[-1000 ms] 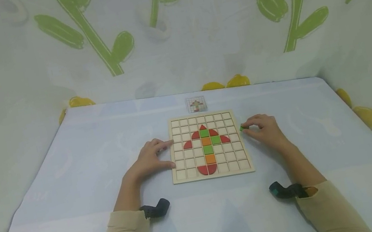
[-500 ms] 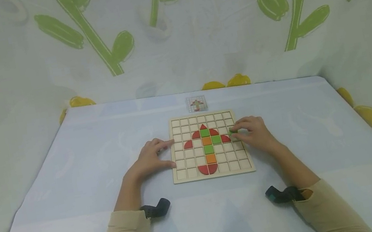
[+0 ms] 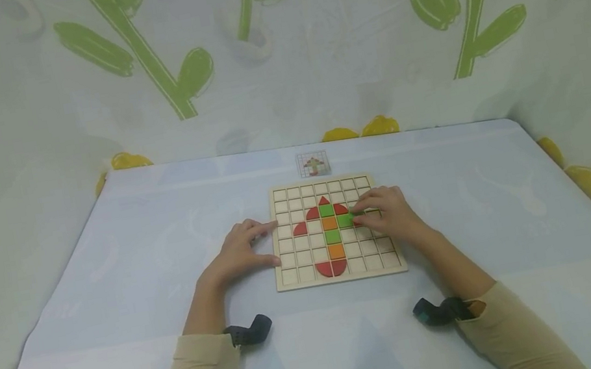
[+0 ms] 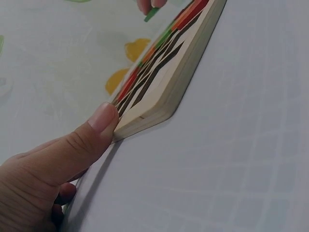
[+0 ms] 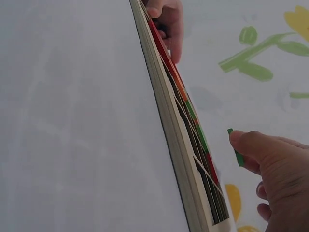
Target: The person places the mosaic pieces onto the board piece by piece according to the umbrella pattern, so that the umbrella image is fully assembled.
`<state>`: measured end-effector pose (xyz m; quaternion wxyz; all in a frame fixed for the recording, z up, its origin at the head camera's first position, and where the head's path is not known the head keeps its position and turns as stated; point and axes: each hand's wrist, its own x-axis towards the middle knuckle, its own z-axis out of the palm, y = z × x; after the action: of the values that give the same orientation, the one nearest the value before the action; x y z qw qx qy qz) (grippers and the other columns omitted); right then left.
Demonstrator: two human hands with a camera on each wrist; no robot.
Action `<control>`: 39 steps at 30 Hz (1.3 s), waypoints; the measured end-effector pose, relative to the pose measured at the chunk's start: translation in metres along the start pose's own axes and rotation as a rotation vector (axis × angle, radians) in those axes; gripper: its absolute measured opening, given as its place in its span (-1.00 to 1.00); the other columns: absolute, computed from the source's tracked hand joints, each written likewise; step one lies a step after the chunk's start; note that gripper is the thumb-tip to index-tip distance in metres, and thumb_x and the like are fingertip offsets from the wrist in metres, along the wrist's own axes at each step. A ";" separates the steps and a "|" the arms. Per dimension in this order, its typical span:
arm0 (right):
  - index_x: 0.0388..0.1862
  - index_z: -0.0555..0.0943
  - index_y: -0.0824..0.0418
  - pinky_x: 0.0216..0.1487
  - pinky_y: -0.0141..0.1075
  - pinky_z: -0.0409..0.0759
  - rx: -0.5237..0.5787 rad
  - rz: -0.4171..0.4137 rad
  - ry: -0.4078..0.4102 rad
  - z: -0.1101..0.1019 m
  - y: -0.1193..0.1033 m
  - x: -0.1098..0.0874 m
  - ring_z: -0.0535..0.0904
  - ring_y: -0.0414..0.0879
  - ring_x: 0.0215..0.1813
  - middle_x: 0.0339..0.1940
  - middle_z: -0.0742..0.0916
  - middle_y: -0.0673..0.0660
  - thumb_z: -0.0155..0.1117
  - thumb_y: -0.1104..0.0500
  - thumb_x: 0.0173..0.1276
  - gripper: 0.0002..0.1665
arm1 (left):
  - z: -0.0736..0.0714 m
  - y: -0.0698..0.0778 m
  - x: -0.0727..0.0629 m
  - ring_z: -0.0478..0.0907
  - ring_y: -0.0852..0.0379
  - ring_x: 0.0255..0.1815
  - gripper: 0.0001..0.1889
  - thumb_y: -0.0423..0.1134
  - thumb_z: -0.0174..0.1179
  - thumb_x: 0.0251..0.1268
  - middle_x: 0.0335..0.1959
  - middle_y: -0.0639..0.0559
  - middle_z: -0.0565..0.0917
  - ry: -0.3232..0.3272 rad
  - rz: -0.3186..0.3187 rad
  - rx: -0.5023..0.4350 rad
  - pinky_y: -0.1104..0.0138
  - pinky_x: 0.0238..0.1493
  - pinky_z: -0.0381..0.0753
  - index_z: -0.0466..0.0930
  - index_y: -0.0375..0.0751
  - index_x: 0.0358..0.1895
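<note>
A wooden grid board [image 3: 307,284] lies on the table with red, green and orange pieces set in its cells. Down its middle run a red triangle [image 3: 323,200], green squares [image 3: 332,236] and orange squares [image 3: 336,251]; red rounded pieces [image 3: 324,270] sit at the bottom and sides. My left hand [image 3: 239,252] touches the board's left edge with thumb and index finger spread apart; its thumb [image 4: 104,118] meets the rim near a corner. Above the board's right half, my right hand [image 3: 392,212] pinches a green square tile [image 5: 239,155] between thumb and fingers. Those fingers partly hide a red piece.
A small printed card [image 3: 313,163] with a grid picture lies just beyond the board. Each wrist carries a black camera mount [image 3: 250,331]. Pale, leaf-patterned walls [image 3: 341,38] rise behind and beside the white table [image 3: 109,270].
My right hand has moved left with the green tile, from beside the board's right edge to over its right-hand cells. My left hand has stayed at the left edge.
</note>
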<state>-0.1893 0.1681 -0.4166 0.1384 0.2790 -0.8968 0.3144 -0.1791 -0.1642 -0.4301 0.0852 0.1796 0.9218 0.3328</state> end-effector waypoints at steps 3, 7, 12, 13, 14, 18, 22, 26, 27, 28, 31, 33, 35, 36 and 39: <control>-0.33 0.75 0.19 -0.12 -0.12 0.19 0.022 -0.034 0.005 0.002 -0.002 0.001 0.51 0.04 -0.10 -0.26 0.73 0.13 0.49 0.21 0.04 -0.82 | 0.001 -0.001 0.001 0.27 0.07 -0.06 -0.16 0.09 0.47 -0.17 -0.06 0.03 0.45 0.002 0.004 0.000 0.21 -0.04 0.27 0.41 0.02 0.32; -0.34 0.74 0.21 -0.13 -0.12 0.19 0.045 -0.085 0.019 0.006 -0.004 0.004 0.54 0.03 -0.11 -0.27 0.73 0.12 0.50 0.23 0.01 -0.81 | 0.003 -0.001 0.002 0.27 0.08 -0.07 -0.17 0.07 0.47 -0.16 -0.07 0.05 0.45 0.000 0.007 -0.003 0.22 -0.04 0.26 0.41 0.02 0.32; -0.29 0.75 0.18 -0.06 -0.11 0.21 0.037 -0.066 -0.009 0.011 -0.010 0.007 0.54 0.02 -0.04 -0.23 0.73 0.10 0.49 0.19 0.05 -0.80 | 0.003 0.001 0.002 0.26 0.08 -0.06 -0.17 0.09 0.47 -0.16 -0.06 0.05 0.45 -0.003 -0.003 0.004 0.22 -0.05 0.27 0.41 0.03 0.32; -0.28 0.75 0.17 -0.06 -0.11 0.21 0.037 -0.061 -0.015 0.012 -0.011 0.007 0.53 0.01 -0.04 -0.22 0.73 0.10 0.49 0.18 0.06 -0.79 | 0.003 0.001 0.002 0.26 0.08 -0.06 -0.17 0.09 0.46 -0.16 -0.06 0.05 0.45 -0.003 -0.005 0.005 0.22 -0.05 0.27 0.41 0.03 0.32; -0.28 0.75 0.17 -0.05 -0.11 0.21 0.039 -0.056 -0.021 0.013 -0.012 0.008 0.52 0.01 -0.04 -0.22 0.73 0.09 0.49 0.18 0.06 -0.79 | 0.003 0.001 0.002 0.26 0.08 -0.06 -0.17 0.09 0.46 -0.16 -0.06 0.05 0.44 -0.003 -0.005 0.007 0.21 -0.05 0.27 0.41 0.03 0.32; -0.29 0.75 0.17 -0.04 -0.10 0.23 0.057 -0.085 -0.018 0.017 -0.016 0.011 0.53 0.01 -0.05 -0.23 0.73 0.11 0.49 0.18 0.05 -0.79 | 0.003 0.001 0.003 0.26 0.08 -0.06 -0.16 0.10 0.46 -0.16 -0.06 0.05 0.44 -0.005 -0.002 0.010 0.21 -0.06 0.27 0.40 0.03 0.32; -0.31 0.75 0.16 -0.05 -0.09 0.24 0.054 -0.119 -0.014 0.024 -0.018 0.015 0.55 0.02 -0.07 -0.25 0.74 0.11 0.50 0.19 0.04 -0.81 | 0.002 0.002 0.003 0.27 0.09 -0.07 -0.17 0.09 0.47 -0.16 -0.06 0.05 0.44 -0.005 -0.003 0.014 0.22 -0.05 0.27 0.41 0.03 0.32; -0.32 0.75 0.12 -0.06 -0.10 0.23 0.037 -0.104 -0.034 0.030 -0.021 0.018 0.54 -0.01 -0.06 -0.25 0.73 0.05 0.49 0.16 0.06 -0.83 | 0.002 0.001 0.002 0.27 0.09 -0.07 -0.17 0.08 0.47 -0.16 -0.07 0.05 0.45 -0.001 -0.001 0.018 0.23 -0.05 0.27 0.41 0.03 0.32; -0.31 0.75 0.10 -0.05 -0.10 0.23 0.033 -0.094 -0.045 0.031 -0.022 0.019 0.54 -0.02 -0.05 -0.24 0.73 0.04 0.49 0.14 0.06 -0.82 | 0.001 0.001 0.002 0.27 0.09 -0.07 -0.17 0.08 0.47 -0.15 -0.07 0.05 0.45 -0.001 -0.001 0.018 0.23 -0.05 0.27 0.41 0.02 0.32; -0.30 0.75 0.10 -0.03 -0.09 0.23 0.028 -0.086 -0.058 0.033 -0.023 0.021 0.54 -0.03 -0.04 -0.23 0.73 0.03 0.48 0.13 0.07 -0.82 | 0.001 0.001 0.002 0.27 0.08 -0.07 -0.17 0.07 0.47 -0.15 -0.07 0.04 0.45 0.000 -0.001 0.016 0.23 -0.05 0.27 0.41 0.02 0.32; -0.26 0.75 0.09 -0.02 -0.09 0.23 0.015 -0.065 -0.099 0.036 -0.025 0.024 0.53 -0.04 -0.04 -0.21 0.74 0.02 0.46 0.10 0.10 -0.79 | 0.000 0.001 0.001 0.27 0.08 -0.07 -0.18 0.06 0.47 -0.15 -0.07 0.04 0.45 0.002 -0.005 0.012 0.23 -0.06 0.27 0.41 0.01 0.32; -0.24 0.75 0.10 -0.02 -0.10 0.23 0.000 -0.061 -0.115 0.039 -0.026 0.026 0.53 -0.03 -0.04 -0.20 0.74 0.02 0.46 0.09 0.11 -0.78 | 0.000 0.001 0.001 0.27 0.08 -0.07 -0.18 0.05 0.47 -0.15 -0.06 0.04 0.45 0.002 -0.007 0.011 0.23 -0.06 0.27 0.41 0.02 0.31; -0.24 0.74 0.10 -0.04 -0.11 0.24 -0.011 -0.063 -0.119 0.041 -0.027 0.027 0.53 -0.03 -0.05 -0.20 0.74 0.02 0.45 0.09 0.11 -0.78 | 0.000 0.001 0.000 0.27 0.08 -0.07 -0.18 0.05 0.47 -0.16 -0.06 0.04 0.45 0.003 -0.007 0.011 0.23 -0.06 0.27 0.41 0.02 0.31; -0.24 0.74 0.10 -0.06 -0.12 0.24 -0.020 -0.067 -0.120 0.042 -0.028 0.028 0.53 -0.03 -0.06 -0.19 0.74 0.02 0.45 0.09 0.11 -0.78 | 0.000 0.001 0.000 0.27 0.08 -0.07 -0.18 0.06 0.47 -0.16 -0.06 0.04 0.46 0.004 -0.007 0.013 0.23 -0.06 0.27 0.41 0.02 0.31; -0.24 0.74 0.09 -0.05 -0.11 0.23 -0.032 -0.066 -0.129 0.044 -0.029 0.029 0.53 -0.02 -0.06 -0.18 0.74 0.03 0.45 0.08 0.12 -0.78 | 0.000 0.001 0.000 0.27 0.09 -0.07 -0.18 0.08 0.47 -0.16 -0.07 0.05 0.45 0.005 -0.002 0.012 0.23 -0.07 0.28 0.41 0.02 0.31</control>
<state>-0.1991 0.1089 -0.4239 0.0949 0.3258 -0.8991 0.2764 -0.1791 -0.1639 -0.4296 0.0821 0.1782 0.9242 0.3275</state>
